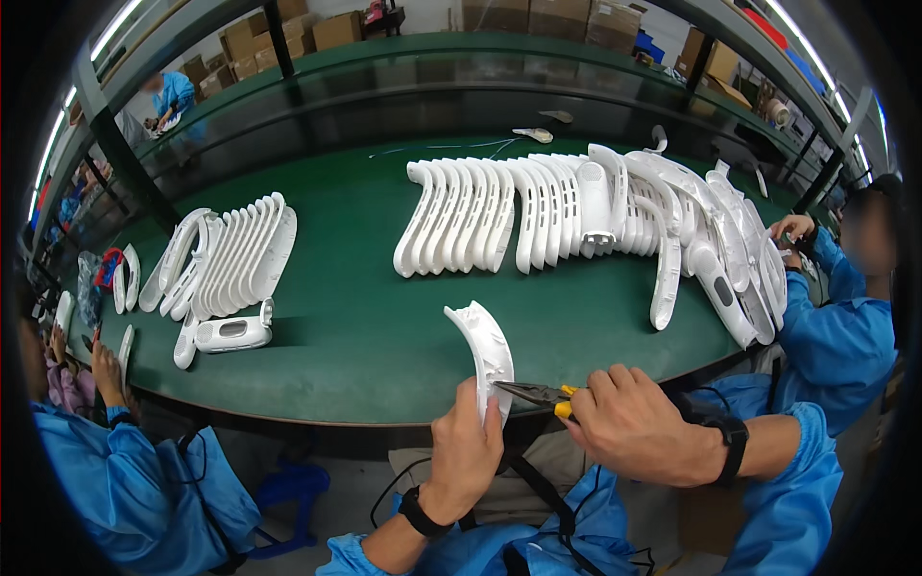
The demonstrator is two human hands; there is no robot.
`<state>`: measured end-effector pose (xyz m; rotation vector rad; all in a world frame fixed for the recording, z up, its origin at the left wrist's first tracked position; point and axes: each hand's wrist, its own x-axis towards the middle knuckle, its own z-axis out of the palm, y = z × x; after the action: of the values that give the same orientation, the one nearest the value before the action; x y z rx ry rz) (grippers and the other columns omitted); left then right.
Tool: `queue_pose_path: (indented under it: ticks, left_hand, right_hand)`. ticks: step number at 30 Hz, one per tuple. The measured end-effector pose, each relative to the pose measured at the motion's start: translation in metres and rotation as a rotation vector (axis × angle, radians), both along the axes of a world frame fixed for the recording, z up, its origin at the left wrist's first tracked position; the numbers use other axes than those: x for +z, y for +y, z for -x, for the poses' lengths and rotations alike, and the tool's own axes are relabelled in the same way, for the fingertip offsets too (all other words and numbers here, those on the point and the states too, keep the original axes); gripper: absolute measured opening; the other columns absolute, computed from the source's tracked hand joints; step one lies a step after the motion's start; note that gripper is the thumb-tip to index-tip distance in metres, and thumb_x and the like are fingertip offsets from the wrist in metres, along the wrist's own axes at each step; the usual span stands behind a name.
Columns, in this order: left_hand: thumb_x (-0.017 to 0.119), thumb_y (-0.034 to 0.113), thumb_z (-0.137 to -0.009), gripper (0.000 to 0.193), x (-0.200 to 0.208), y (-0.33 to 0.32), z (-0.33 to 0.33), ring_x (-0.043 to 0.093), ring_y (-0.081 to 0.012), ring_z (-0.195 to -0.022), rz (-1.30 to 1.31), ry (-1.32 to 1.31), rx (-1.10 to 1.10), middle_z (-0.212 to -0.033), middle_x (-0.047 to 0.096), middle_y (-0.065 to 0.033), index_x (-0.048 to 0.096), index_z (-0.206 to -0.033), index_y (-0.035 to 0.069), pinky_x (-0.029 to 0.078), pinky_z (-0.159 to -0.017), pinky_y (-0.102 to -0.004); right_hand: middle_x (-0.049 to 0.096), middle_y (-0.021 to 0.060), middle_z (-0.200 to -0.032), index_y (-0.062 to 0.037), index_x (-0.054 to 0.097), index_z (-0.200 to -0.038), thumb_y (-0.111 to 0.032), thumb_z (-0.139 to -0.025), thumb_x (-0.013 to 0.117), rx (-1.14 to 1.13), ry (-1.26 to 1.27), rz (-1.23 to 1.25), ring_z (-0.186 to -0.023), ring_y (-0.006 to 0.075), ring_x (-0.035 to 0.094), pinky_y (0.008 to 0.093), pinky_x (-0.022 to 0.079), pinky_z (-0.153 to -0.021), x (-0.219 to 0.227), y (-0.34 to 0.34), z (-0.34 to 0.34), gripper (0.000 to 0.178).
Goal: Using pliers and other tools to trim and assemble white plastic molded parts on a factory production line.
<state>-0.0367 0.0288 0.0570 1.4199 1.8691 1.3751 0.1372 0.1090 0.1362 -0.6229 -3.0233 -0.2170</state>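
Observation:
My left hand (pixel 464 449) grips the lower end of a curved white plastic shell (pixel 483 344), which stands upright over the near edge of the table with its hollow inner side showing. In my right hand (pixel 629 422) is a pair of long-nose pliers (pixel 533 392) with yellow handles, the fingers closed round them. The pliers' tip points left and meets the inside of the shell, just above my left thumb. Whether the jaws hold anything is too small to tell.
Beyond the shell, a long row of white curved shells (pixel 456 216) lies on the green table (pixel 346 374), heaped up at its right end. Another group of shells (pixel 240 254) lies at left. Co-workers in blue sit on both sides; one has a hand (pixel 792 228) by the heap.

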Motion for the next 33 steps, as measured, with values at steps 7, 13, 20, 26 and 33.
queue_pose_path:
  ticks: [7,13,20,26,33]
  left_hand:
    - [0.061,0.007,-0.09,0.011,0.005,0.001,0.016,0.062,-0.0432,-0.068,0.058,0.05,-0.126,-0.073,0.062,-0.0242,0.057,-0.098,0.001,0.047,-0.055,-0.0422]
    - [0.065,0.005,-0.086,0.014,0.011,0.01,0.027,0.062,-0.0415,-0.067,0.084,0.334,-0.436,-0.071,0.062,-0.0206,0.057,-0.097,0.002,0.047,-0.056,-0.0443]
    - [0.064,0.008,-0.087,0.013,0.018,0.013,0.036,0.063,-0.038,-0.065,0.16,0.241,-0.36,-0.077,0.063,-0.0209,0.059,-0.097,0.001,0.048,-0.057,-0.04]
    - [0.057,0.014,-0.095,0.018,-0.003,0.001,0.037,0.066,-0.0195,-0.061,0.203,-0.316,-0.238,-0.076,0.067,-0.0121,0.06,-0.093,-0.003,0.053,-0.055,-0.0317]
    - [0.055,0.026,-0.098,0.029,0.015,0.006,0.03,0.066,-0.0211,-0.058,0.259,-0.881,-0.147,-0.071,0.063,-0.0125,0.055,-0.095,-0.003,0.056,-0.052,-0.0332]
  right_hand:
    - [0.046,0.0049,-0.062,-0.0046,0.053,-0.067,-0.016,-0.074,0.063,0.126,-0.094,-0.133,-0.056,0.0177,0.047,0.03,0.033,-0.049,0.016,0.016,-0.004,0.017]
    - [0.043,0.0032,-0.059,-0.0066,0.05,-0.059,-0.015,-0.069,0.063,0.214,-0.193,-0.307,-0.056,0.0156,0.045,0.0295,0.03,-0.05,0.025,0.025,-0.014,0.019]
    - [0.046,0.0057,-0.066,-0.0047,0.055,-0.068,-0.016,-0.071,0.061,0.122,-0.111,-0.284,-0.056,0.0174,0.043,0.0301,0.031,-0.051,0.025,0.02,-0.014,0.014]
    - [0.052,0.0139,-0.075,0.0011,0.056,-0.085,-0.013,-0.086,0.065,-0.14,0.404,0.699,-0.062,0.0286,0.054,0.0398,0.042,-0.055,0.054,-0.006,-0.026,0.017]
    - [0.051,0.0148,-0.074,0.0023,0.049,-0.077,-0.01,-0.084,0.065,0.236,0.271,1.824,-0.064,0.0271,0.054,0.0373,0.044,-0.056,0.128,-0.005,0.027,0.021]
